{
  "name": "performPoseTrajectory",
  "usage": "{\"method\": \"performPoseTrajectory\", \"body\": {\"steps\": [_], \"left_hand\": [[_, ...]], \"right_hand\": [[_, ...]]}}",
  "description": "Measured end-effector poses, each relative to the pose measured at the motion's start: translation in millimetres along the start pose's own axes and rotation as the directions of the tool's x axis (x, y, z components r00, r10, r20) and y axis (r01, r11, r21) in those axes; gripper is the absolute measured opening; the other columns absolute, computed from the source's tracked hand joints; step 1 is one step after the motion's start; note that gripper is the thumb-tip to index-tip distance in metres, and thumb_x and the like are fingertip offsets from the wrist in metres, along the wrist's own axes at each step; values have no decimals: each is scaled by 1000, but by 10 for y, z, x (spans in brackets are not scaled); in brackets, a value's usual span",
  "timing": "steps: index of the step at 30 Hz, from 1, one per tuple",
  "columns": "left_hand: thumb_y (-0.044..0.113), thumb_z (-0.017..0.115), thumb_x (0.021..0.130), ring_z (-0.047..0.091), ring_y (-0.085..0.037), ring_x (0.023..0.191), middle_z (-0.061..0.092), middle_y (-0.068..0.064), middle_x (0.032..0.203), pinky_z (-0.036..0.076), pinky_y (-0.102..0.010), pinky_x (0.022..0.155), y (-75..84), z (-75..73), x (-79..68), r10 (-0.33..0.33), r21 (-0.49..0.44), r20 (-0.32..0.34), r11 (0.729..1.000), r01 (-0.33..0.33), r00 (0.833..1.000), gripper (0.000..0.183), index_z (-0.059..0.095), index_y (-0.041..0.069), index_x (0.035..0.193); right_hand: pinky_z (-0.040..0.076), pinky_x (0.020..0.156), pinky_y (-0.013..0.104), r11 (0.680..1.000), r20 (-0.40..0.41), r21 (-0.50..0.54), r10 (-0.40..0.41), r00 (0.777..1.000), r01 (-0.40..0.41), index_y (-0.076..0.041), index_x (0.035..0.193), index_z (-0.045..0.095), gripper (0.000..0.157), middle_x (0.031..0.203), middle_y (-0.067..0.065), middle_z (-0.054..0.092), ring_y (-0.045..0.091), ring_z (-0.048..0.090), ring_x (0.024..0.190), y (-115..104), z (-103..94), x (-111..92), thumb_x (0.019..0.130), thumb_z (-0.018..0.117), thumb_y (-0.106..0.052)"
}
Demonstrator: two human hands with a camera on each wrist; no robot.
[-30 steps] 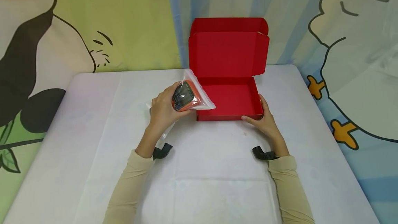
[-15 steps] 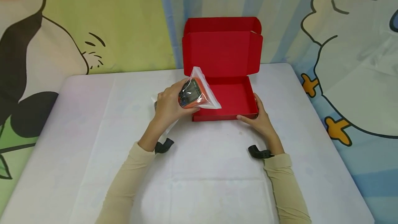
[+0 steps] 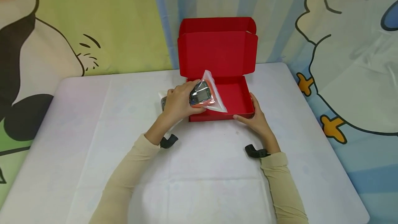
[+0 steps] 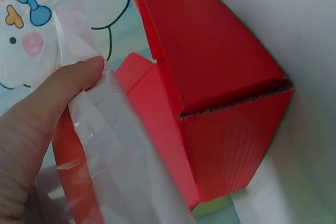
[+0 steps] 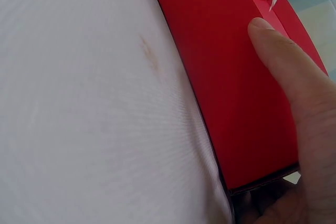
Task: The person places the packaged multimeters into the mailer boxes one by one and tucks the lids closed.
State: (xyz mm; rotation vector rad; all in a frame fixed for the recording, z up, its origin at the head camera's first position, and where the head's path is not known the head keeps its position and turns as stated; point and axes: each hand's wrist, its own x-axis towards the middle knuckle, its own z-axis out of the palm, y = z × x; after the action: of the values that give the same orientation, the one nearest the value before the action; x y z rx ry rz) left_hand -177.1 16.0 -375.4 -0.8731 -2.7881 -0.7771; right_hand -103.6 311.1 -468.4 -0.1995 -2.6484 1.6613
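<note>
Observe white, cloth-covered counter (image 3: 217, 196) beneath left hand (image 3: 180, 103) and right hand (image 3: 257, 118). Note open red cardboard box (image 3: 233, 92) between them, gripped at near corner by right hand. See clear plastic bag (image 3: 220, 101) gripped in left hand, partly over box, with orange-and-black device (image 3: 200, 93) inside.
</note>
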Motion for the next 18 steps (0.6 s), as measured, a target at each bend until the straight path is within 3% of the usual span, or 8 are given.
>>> {"method": "performPoseTrajectory", "body": {"steps": [6,18], "left_hand": [[46,85,69,57,-32,114,55,-11,138,43,-52,86,59,104,30,15,30,45,999,-16,999,90,45,15,144],[50,81,72,54,-34,118,52,-11,139,42,-54,90,181,218,127,-28,120,138,993,11,990,92,39,18,148]], "right_hand": [[43,102,57,1000,-1,-6,7,1000,-7,-30,157,6,108,158,8,25,31,28,140,-3,1,0,79,80,-31],[47,98,56,1000,-7,0,-23,1000,23,-30,157,7,109,156,9,27,32,31,138,14,5,9,78,81,-26]]}}
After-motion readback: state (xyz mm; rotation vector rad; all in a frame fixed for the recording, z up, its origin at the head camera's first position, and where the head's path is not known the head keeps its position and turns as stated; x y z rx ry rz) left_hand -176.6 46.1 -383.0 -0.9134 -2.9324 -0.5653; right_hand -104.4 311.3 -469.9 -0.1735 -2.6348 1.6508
